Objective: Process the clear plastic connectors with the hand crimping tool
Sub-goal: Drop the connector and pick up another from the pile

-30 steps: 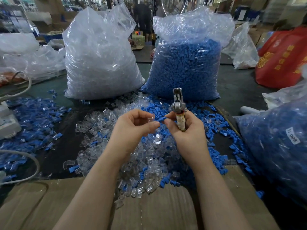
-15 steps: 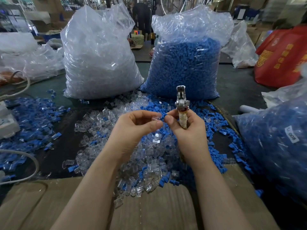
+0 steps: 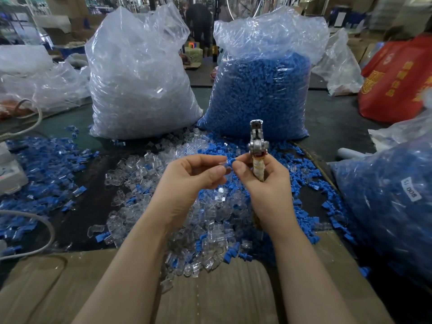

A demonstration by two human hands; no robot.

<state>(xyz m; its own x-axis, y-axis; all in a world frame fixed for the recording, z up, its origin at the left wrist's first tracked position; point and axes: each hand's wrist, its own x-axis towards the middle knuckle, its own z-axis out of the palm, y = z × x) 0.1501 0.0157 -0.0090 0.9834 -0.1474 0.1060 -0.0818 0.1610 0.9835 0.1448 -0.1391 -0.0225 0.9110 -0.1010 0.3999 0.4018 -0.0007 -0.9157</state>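
Left hand (image 3: pixel 189 181) pinching clear connector (image 3: pixel 224 163), right hand (image 3: pixel 264 181) gripping crimping tool (image 3: pixel 256 146)

One head-worn wide-angle view looks forward and down, close over both hands' grip at frame centre; beyond the grip the dark worktop (image 3: pixel 332 127) stretches away, its nearer edge below the grip.

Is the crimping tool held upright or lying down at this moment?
Upright: the right hand grips the crimping tool by its wrapped handle, metal head pointing up.
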